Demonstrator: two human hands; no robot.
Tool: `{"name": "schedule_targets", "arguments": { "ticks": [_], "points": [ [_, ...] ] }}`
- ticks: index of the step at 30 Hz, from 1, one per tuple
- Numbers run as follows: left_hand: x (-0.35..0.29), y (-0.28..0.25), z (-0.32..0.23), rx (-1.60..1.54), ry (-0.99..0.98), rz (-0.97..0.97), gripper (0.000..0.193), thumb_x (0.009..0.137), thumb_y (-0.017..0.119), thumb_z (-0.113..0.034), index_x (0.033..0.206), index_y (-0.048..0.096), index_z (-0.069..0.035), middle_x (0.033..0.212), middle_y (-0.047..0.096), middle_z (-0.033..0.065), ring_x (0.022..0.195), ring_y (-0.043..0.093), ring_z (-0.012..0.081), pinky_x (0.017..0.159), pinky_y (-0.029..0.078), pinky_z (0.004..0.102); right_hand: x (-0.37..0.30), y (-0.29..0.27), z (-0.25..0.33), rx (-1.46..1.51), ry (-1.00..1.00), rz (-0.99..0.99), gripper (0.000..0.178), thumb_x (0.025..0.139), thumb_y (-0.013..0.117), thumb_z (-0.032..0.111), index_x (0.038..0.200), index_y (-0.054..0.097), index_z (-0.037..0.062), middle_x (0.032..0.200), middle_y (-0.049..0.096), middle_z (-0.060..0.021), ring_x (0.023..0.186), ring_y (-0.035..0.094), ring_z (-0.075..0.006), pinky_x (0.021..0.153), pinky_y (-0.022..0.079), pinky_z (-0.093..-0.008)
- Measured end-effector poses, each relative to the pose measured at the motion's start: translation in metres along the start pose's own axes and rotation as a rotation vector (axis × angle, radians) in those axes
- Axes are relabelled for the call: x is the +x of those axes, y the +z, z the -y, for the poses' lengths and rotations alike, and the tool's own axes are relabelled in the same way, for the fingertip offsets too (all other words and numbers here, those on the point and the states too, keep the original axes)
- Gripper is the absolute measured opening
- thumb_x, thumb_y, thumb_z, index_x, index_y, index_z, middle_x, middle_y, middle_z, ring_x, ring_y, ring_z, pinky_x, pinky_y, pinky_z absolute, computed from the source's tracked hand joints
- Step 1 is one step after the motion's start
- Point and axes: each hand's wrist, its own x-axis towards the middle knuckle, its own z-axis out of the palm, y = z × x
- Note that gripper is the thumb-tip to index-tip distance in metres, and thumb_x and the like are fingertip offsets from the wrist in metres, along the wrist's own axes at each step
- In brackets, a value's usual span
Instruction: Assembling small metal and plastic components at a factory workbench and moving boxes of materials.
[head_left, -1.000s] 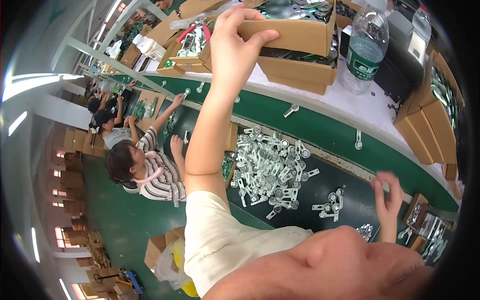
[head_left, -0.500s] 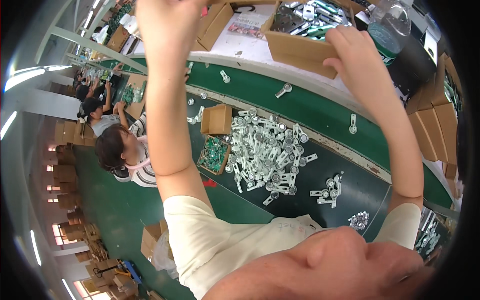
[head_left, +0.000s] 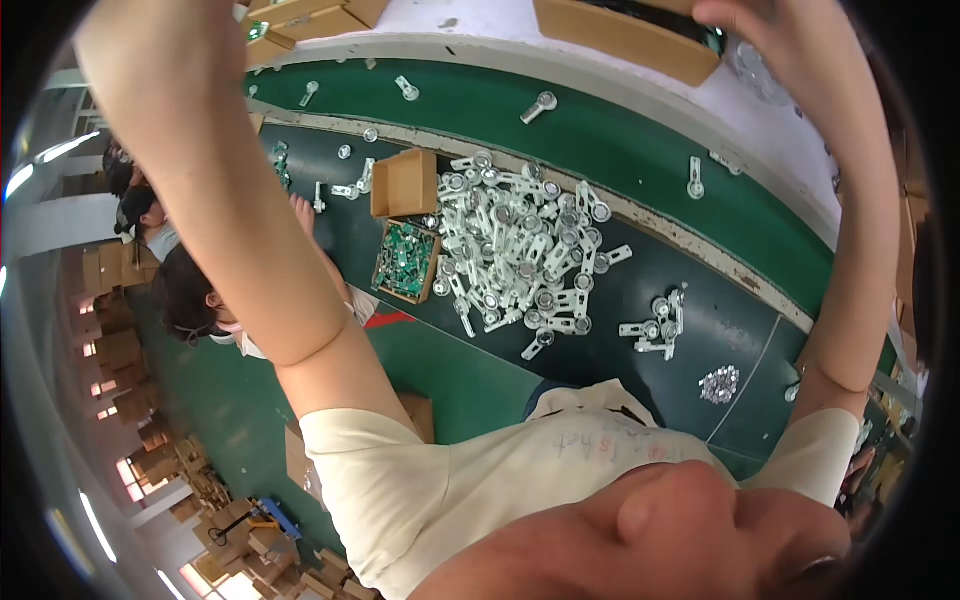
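Both my arms are raised toward the top of the view. My left hand (head_left: pixel 165 50) is blurred at the upper left, and its fingers are cut off by the edge. At the upper right is my right hand (head_left: pixel 790 45), its thumb held apart beside a cardboard box (head_left: pixel 630 38); its other fingers lie out of view, and I see nothing in it. Between my arms, on the dark table, lies a pile of pale metal parts with round ends (head_left: pixel 520 250). Left of the pile sit a tray of green circuit boards (head_left: pixel 407 260) and an open cardboard box (head_left: pixel 405 183).
A green conveyor belt (head_left: pixel 600 125) crosses behind the pile, carrying spaced metal parts. A small cluster of parts (head_left: pixel 655 325) and a heap of tiny shiny pieces (head_left: pixel 718 384) lie to the right. A co-worker's hand (head_left: pixel 303 215) is at the table's left; a plastic bottle (head_left: pixel 760 75) stands back right.
My left hand has swung left and my right hand has moved up and right, away from the box of metal pieces. The view has shifted, so the table appears higher.
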Motion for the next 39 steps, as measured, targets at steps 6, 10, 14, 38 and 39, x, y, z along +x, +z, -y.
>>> {"name": "schedule_targets", "arguments": {
  "ticks": [6, 10, 14, 38, 39],
  "points": [
    [-0.012, 0.001, 0.003, -0.289, -0.192, 0.085, 0.020, 0.072, 0.066, 0.004, 0.088, 0.056, -0.001, 0.077, 0.062, 0.0066, 0.068, 0.059, 0.0105, 0.063, 0.050, 0.0209, -0.025, 0.064, -0.033, 0.181, -0.189, -0.186, 0.032, 0.073, 0.064, 0.009, 0.100, 0.049, -0.0007, 0.095, 0.053, -0.0149, 0.088, 0.052, -0.0328, 0.077, 0.043, -0.0359],
    [-0.023, 0.019, -0.006, -0.103, -0.191, 0.100, 0.023, 0.071, 0.069, 0.000, 0.088, 0.055, 0.000, 0.085, 0.057, 0.0062, 0.079, 0.056, 0.0130, 0.068, 0.046, 0.0248, -0.044, 0.042, -0.004, 0.001, -0.198, -0.347, 0.046, 0.069, 0.065, 0.002, 0.112, 0.048, 0.0004, 0.106, 0.050, -0.0132, 0.099, 0.049, -0.0308, 0.084, 0.041, -0.0369],
    [-0.034, 0.040, 0.007, 0.051, 0.019, 0.083, 0.029, 0.064, 0.073, -0.002, 0.087, 0.056, -0.001, 0.094, 0.056, 0.0145, 0.089, 0.054, 0.0277, 0.079, 0.043, 0.0331, -0.088, 0.012, 0.002, 0.089, -0.204, -0.336, 0.047, 0.064, 0.069, -0.001, 0.109, 0.054, -0.0005, 0.106, 0.051, -0.0137, 0.098, 0.050, -0.0309, 0.082, 0.041, -0.0379],
    [-0.099, 0.141, -0.064, -0.023, 0.618, 0.133, 0.021, 0.070, 0.064, 0.005, 0.089, 0.060, -0.001, 0.107, 0.056, 0.0129, 0.109, 0.050, 0.0336, 0.094, 0.040, 0.0429, -0.165, -0.133, -0.140, -0.090, 0.357, 0.003, 0.030, 0.070, 0.071, 0.019, 0.086, 0.053, 0.0011, 0.083, 0.050, -0.0114, 0.083, 0.049, -0.0267, 0.073, 0.039, -0.0337],
    [-0.103, 0.158, -0.066, -0.116, 0.632, 0.179, 0.021, 0.069, 0.065, 0.007, 0.087, 0.060, -0.001, 0.100, 0.059, 0.0126, 0.104, 0.053, 0.0322, 0.088, 0.044, 0.0405, -0.165, -0.138, -0.139, -0.095, 0.377, 0.003, 0.030, 0.070, 0.071, 0.019, 0.086, 0.053, 0.0011, 0.083, 0.050, -0.0114, 0.083, 0.049, -0.0267, 0.073, 0.039, -0.0337]
  ]
}}
